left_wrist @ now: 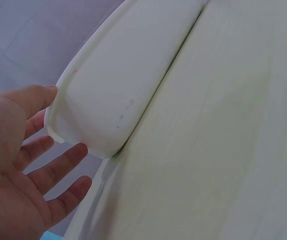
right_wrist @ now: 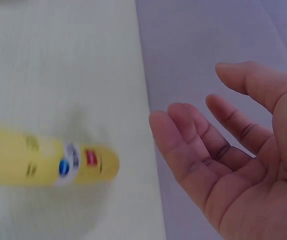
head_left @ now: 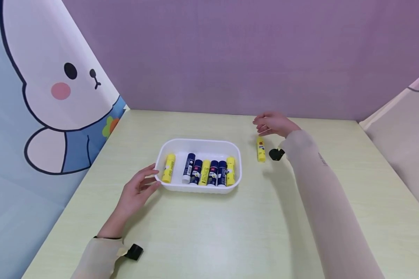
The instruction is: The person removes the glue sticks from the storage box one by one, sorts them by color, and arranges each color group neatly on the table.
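A white plastic tray [head_left: 199, 144] stands on the table with several yellow and dark blue glue sticks in it. One yellow glue stick [head_left: 168, 168] lies apart at the tray's left end; the others are side by side toward the right. My left hand [head_left: 136, 193] touches the tray's left front corner, fingers spread, thumb at the rim. Right of the tray, a yellow glue stick [head_left: 261, 150] is on the tabletop, blurred in the right wrist view. Just beyond its far end my right hand [head_left: 274, 123] hovers, fingers loosely bent and holding nothing.
The pale wooden table [head_left: 209, 232] ends at a purple backdrop [head_left: 230, 58] behind. A blue cloth with a cartoon animal [head_left: 49, 128] hangs on the left. Small black devices [head_left: 134, 252] sit at both wrists.
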A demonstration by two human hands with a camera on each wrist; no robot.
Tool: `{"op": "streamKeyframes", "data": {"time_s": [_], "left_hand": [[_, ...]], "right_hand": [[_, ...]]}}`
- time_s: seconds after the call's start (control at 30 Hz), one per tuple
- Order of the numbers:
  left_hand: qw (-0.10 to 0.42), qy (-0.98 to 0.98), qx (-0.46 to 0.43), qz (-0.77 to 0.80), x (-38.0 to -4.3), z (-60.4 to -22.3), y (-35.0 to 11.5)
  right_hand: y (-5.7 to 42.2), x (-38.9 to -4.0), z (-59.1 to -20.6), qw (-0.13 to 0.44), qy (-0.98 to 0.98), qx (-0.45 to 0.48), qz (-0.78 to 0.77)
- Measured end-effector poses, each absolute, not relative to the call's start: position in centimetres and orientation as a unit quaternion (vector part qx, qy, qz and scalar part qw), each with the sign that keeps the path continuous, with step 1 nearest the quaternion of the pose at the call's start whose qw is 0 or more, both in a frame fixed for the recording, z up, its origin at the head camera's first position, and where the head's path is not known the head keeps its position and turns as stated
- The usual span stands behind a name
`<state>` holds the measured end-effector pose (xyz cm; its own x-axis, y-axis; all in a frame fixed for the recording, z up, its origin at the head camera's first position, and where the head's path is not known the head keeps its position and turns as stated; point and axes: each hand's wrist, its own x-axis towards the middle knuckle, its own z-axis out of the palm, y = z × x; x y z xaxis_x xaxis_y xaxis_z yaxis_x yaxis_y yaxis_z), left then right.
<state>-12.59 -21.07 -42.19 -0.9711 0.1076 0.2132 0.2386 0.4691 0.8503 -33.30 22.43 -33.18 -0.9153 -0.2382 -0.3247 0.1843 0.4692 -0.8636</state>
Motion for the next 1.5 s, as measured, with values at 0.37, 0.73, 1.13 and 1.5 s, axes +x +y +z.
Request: {"op": "streamKeyframes", "data": {"time_s": [0.37, 0.73, 1.13, 1.5], "left_hand": [[0.058, -0.861, -0.091, -0.497, -12.7, -42.2, -21.1], [0.061, -0.859, -0.095, -0.499, -12.8, -42.4, -21.2], [0.064, -0.853, -0.103, -0.508, -12.9, -42.6, -21.3], [0.078, -0.852, -0.114, -0.505, -13.0, -42.6, -21.5]], "right_hand": [[19.2, -33.2, -32.6, 0.207, 0.827, -0.06, -0.519], [15.2, -33.2, -33.2, 0.214, 0.817, -0.066, -0.531], [11.5, -32.0, -33.2, 0.242, 0.792, -0.088, -0.553], [8.5, -30.7, -34.1, 0.27, 0.758, -0.099, -0.586]]}}
